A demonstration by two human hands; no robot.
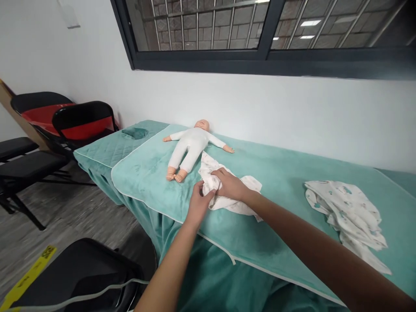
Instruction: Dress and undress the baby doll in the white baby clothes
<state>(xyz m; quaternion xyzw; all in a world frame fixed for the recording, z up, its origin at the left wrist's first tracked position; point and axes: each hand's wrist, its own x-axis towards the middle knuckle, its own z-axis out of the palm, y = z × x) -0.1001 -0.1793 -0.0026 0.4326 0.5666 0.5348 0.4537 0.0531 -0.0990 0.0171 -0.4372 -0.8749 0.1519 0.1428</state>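
Observation:
A baby doll (pixel 191 145) in a white bodysuit lies on its back on a teal towel (pixel 279 173) that covers a padded table. Just right of the doll's legs lies a crumpled white garment (pixel 227 201). My left hand (pixel 199 201) pinches the garment's near edge. Closed on the cloth from above, my right hand (pixel 230 184) grips the same garment. Both hands sit close together, a short way from the doll's feet.
A second white printed cloth (pixel 347 212) lies bunched on the towel at the right. Black and red folding chairs (pixel 65 119) stand left of the table. A black seat (pixel 81 273) is near my left arm. The wall and a barred window (pixel 260 30) run behind the table.

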